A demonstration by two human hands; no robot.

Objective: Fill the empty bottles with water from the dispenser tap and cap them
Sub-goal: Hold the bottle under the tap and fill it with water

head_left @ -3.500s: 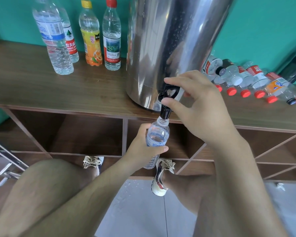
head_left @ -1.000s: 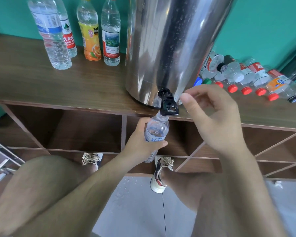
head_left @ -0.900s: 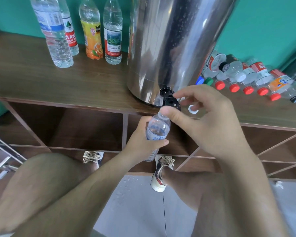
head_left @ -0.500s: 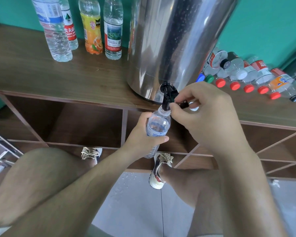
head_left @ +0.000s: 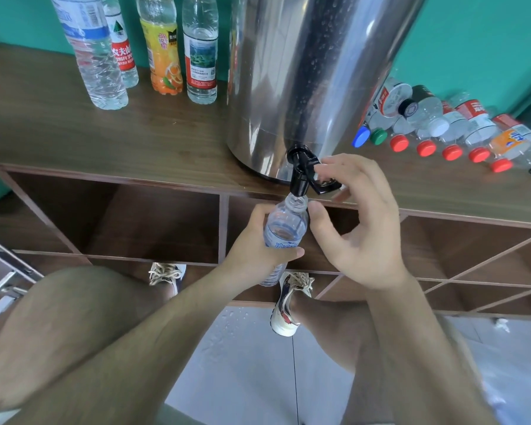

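A small clear bottle point(head_left: 284, 228) with a blue label stands upright under the black tap point(head_left: 299, 176) of the steel dispenser point(head_left: 304, 72), its uncapped mouth right below the spout. My left hand point(head_left: 252, 250) grips the bottle around its middle. Some water shows inside the bottle. My right hand point(head_left: 362, 228) reaches to the tap from the right. Its fingers lie over the black lever point(head_left: 322, 187), which points to the right, and the thumb hangs free beside the bottle's neck.
Several filled, capped bottles point(head_left: 92, 56) stand on the wooden counter point(head_left: 135, 142) left of the dispenser. Several empty capped bottles point(head_left: 460, 127) lie in a row at the right. Open shelf compartments sit below the counter. My knees and shoes are over a wet tiled floor.
My right hand pinched the lever and swung it round to the right. Now its thumb has come off and only the fingers lie on it. The left hand kept the bottle under the spout.
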